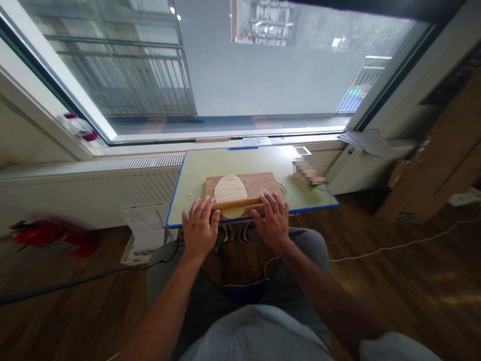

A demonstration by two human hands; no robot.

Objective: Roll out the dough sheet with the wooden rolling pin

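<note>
A flat oval of pale dough (230, 187) lies on a wooden cutting board (259, 183), with part of it hanging on the near side of a wooden rolling pin (236, 203). The pin lies crosswise over the dough's near part. My left hand (200, 225) covers its left end, fingers over the top and thumb on the near side. Over the right end rests my right hand (273, 218) in the same way. The pin's two ends are hidden under my hands. A metal handle (281, 189) sticks out at the board's right side.
The board lies on a small green table (195, 163) with a blue rim. A blurred-out item (310, 172) sits at its right. Behind stand a radiator (143, 180) and a window. A fire extinguisher (56, 238) is at left, cardboard (432, 165) at right. Cables cross the floor.
</note>
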